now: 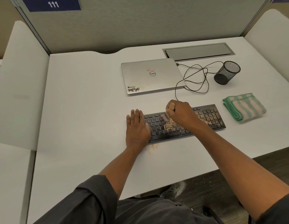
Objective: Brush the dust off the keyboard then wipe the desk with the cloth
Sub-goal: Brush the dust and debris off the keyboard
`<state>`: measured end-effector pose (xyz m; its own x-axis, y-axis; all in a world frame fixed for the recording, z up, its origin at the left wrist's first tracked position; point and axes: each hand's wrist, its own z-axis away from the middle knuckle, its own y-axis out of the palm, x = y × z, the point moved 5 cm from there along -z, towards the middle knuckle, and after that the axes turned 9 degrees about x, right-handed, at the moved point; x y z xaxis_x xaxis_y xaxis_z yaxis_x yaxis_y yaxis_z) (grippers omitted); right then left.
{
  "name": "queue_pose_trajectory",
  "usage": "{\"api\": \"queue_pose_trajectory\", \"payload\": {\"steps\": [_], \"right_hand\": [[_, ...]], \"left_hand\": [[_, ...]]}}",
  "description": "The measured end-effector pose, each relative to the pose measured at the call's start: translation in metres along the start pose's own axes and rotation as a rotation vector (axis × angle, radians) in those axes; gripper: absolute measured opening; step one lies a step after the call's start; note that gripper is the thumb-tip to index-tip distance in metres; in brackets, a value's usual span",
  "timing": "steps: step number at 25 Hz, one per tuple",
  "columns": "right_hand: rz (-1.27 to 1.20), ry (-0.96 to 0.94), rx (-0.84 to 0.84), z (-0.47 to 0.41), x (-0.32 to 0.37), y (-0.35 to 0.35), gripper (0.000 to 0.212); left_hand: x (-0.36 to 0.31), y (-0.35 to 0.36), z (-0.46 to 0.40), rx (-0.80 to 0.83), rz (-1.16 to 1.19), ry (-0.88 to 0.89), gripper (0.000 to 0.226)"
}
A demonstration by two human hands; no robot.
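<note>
Your right hand (pixel 181 112) is fisted around the brush (pixel 169 111), handle up, bristles tilted down-left onto the keyboard (pixel 185 125), whose long axis runs left-right, rising slightly rightward. Your left hand (pixel 137 126) lies flat, fingers spread, pinning the keyboard's left end, with bare desk (pixel 84 102) beyond it. Right of your grip the folded cloth (pixel 244 107) sits apart; past it, a closed laptop (pixel 152 75).

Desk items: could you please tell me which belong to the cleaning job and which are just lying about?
Belong to the job:
- keyboard, dusty
- brush, held in the right hand
- left hand, steadying the keyboard
- cloth, folded
- desk

Just lying about:
- laptop, closed
- cable
- mesh pen cup
</note>
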<state>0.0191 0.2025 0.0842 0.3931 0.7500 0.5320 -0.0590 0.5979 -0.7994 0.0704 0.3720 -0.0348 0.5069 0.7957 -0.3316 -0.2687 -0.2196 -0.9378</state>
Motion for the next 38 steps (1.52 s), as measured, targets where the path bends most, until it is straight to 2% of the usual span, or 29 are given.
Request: {"api": "queue_pose_trajectory", "payload": {"steps": [3,13,21,28,34,38], "right_hand": [[-0.036,-0.02,-0.07,0.004,-0.003,-0.001,0.013],[-0.052,-0.088,-0.093,0.008,-0.003,0.008,0.01],[-0.041,0.072,-0.102,0.006,-0.013,0.004,0.016],[-0.165,0.081,-0.118,0.012,-0.002,0.013,0.019],[-0.125,0.073,-0.219,0.021,-0.003,0.005,0.018],[-0.125,0.047,-0.171,0.022,-0.004,0.016,0.017]], "left_hand": [[-0.001,0.0,0.0,0.02,0.001,0.002,0.069],[0.0,-0.001,0.001,-0.006,0.011,0.011,0.073],[0.0,0.0,0.0,0.003,-0.001,0.007,0.074],[-0.001,0.0,0.0,0.011,0.005,0.0,0.076],[-0.001,0.001,-0.001,0.021,0.003,0.0,0.069],[-0.001,0.0,0.0,0.026,0.006,-0.004,0.07]]}}
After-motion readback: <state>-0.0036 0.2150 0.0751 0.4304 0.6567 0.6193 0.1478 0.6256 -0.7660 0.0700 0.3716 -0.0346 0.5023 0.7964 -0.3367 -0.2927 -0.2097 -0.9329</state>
